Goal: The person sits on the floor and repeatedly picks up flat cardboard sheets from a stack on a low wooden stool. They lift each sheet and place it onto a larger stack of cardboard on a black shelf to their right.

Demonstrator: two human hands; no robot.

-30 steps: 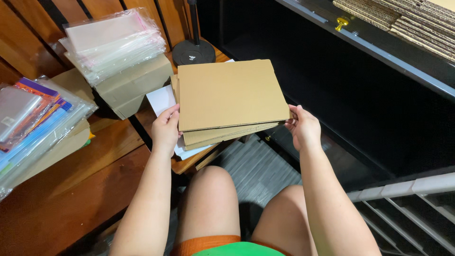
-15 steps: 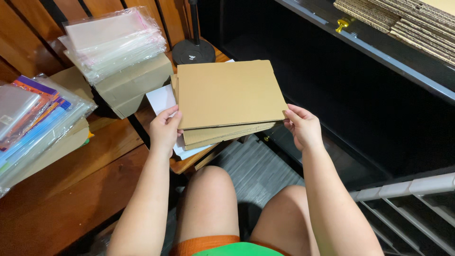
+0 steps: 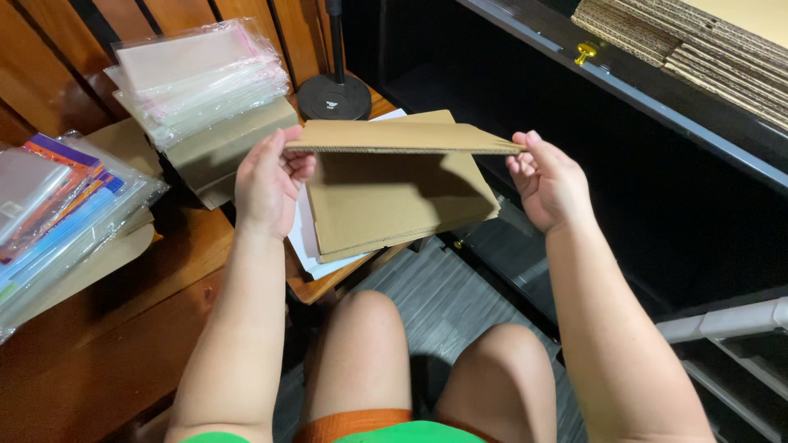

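In the middle of the frame, just above centre, I saw the flat brown corrugated cardboard sheet (image 3: 402, 138) held up off the stack, tilted so that I looked almost along its face and mostly saw its near edge. Its long axis ran left to right across the picture, spanning the gap between both hands. My left hand (image 3: 264, 180) gripped the left end, fingers (image 3: 295, 164) clamped on the edge with the thumb on the near side. My right hand (image 3: 548, 182) pinched the right corner, fingers (image 3: 519, 168) closed on it from below and behind. Both hands sat about level and equally close to the sheet, one at each short end.

Directly beneath lay the stack of flat brown cardboard sheets (image 3: 394, 205), resting on white paper (image 3: 305, 238) at the corner of the reddish wooden surface (image 3: 123, 328). The lifted sheet was clear of the stack and cast a shadow across it. Toward the upper left sat a pile of clear plastic sleeves (image 3: 197, 70) on a tan cardboard box (image 3: 222, 143), and a black round stand base (image 3: 334, 97) stood behind the stack.
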